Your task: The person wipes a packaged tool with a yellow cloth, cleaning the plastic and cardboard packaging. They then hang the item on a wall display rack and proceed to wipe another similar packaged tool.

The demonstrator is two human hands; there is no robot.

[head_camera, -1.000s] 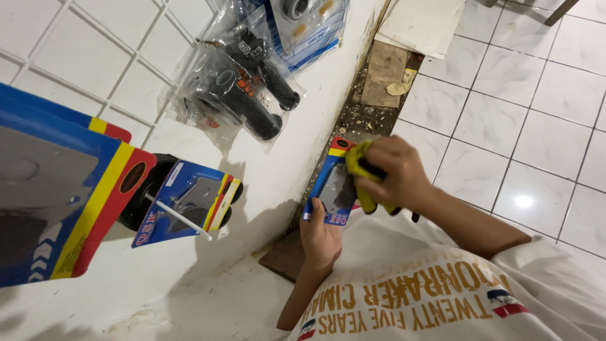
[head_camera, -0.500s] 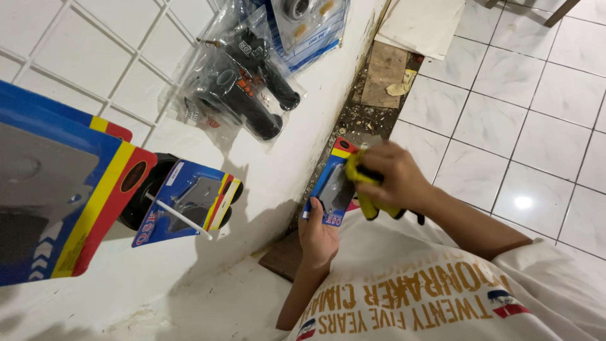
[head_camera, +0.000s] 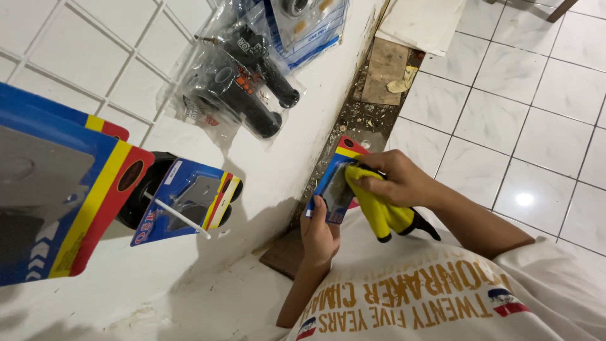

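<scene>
Blister pack [head_camera: 333, 189], blue with a red-and-yellow top, sits upright in your left hand [head_camera: 319, 235], fingers closed round its lower edge beside the white wall [head_camera: 303, 126]; your right hand [head_camera: 394, 180] presses a yellow cloth [head_camera: 379, 211] against its face, wiping apparently unfinished.

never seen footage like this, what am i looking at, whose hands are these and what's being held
This is one view from a camera worn on a person's head, looking down at their own arms. The left hand holds a blue carded package by its lower end. The right hand presses a yellow cloth against the package's front. Beside them is a white wall with a wire rack; bagged black handle grips and more blue carded packages hang there. Below is a white tiled floor.
</scene>
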